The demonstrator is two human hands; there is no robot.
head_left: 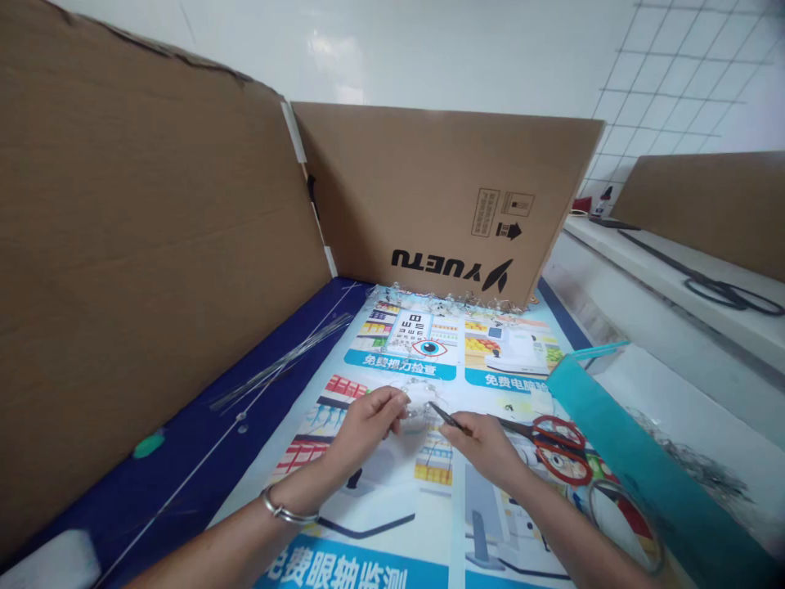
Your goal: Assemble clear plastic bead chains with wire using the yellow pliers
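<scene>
- Evidently the clear strand [418, 411] sits between the two hands, above the printed sheet [392, 491], with the tool tip at its right side.
- Left hand [371, 419]: thumb and fingers pinched together on the strand's left end.
- Right hand [484, 448]: fingers wrapped around a dark, slim tool [446, 416]; whether its tips grip anything is too small to tell.
- Handling, as I judge it: very light, thin and springy, probably slick, easily bent or tangled. Best pinched with fingertips near the tool tip, without squeezing hard.
- Nearby, just beyond the right hand, lie red-handled scissors [561, 448], beside the teal box [619, 421].
</scene>
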